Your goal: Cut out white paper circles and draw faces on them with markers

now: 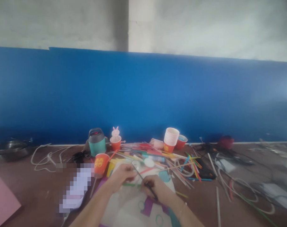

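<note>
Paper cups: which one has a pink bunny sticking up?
The orange cup farther back, beside the teal container; no other has a bunny above it.

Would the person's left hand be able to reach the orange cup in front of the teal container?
Probably yes: the orange cup stands just left of the left hand, with nothing tall visible between them.

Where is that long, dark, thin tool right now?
In the head view, the dark tool is low near the middle, held in the person's right hand and slanting up toward the left hand.
</note>
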Available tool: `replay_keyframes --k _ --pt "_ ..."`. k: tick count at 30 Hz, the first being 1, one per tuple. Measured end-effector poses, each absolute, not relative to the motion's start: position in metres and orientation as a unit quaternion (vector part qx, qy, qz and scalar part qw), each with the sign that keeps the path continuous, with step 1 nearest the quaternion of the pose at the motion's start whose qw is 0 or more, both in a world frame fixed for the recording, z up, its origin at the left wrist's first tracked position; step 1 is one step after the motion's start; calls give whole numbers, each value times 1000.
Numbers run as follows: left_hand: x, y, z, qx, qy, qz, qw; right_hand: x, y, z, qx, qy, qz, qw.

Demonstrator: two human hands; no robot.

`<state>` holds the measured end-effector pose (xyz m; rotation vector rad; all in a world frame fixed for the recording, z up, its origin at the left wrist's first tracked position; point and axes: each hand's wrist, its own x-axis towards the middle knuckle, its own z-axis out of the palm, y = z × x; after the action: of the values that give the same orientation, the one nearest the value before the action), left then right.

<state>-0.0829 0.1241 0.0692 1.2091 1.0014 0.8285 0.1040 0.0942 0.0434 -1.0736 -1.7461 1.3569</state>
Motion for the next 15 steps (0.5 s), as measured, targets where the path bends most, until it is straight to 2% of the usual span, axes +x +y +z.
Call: replay_keyframes --k 6,15 --pt "-80 127 63 533 432 403 605 99 98 38 -453 -610 550 346" --pt "-76 126 60 523 425 425 605 98 95 43 -443 -629 533 353"
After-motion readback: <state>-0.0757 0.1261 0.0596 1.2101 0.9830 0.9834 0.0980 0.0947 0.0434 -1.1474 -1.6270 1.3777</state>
